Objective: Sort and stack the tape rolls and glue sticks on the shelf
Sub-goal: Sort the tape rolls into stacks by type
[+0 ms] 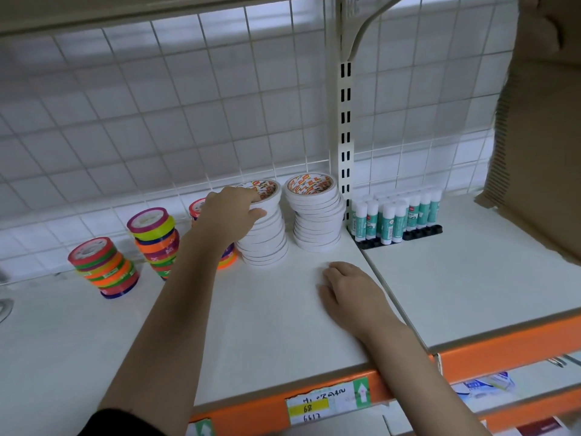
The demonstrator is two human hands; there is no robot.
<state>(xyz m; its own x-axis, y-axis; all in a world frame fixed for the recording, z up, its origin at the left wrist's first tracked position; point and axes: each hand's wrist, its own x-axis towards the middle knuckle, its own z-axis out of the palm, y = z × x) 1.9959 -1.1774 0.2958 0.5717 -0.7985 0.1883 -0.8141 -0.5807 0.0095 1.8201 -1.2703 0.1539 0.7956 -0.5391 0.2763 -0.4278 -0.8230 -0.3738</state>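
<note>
Two tall stacks of white tape rolls stand at the back of the white shelf (267, 325). My left hand (231, 212) grips the top rolls of the left white stack (267, 243), fingers over the rim and thumb on the side. The right white stack (316, 215) stands free beside it. My right hand (349, 291) rests flat on the shelf in front of the stacks, holding nothing. Green-and-white glue sticks (394, 217) stand upright in black holders on the neighbouring shelf to the right. Stacks of coloured tape rolls (105, 269) (155, 237) stand to the left; another is partly hidden behind my left arm.
A wire grid panel (188, 105) backs the shelf, with a slotted upright post (345, 127) between the two bays. A cardboard box (544, 136) hangs over the right bay. The orange shelf edge (345, 391) carries paper price labels. A lower shelf holds packaged goods.
</note>
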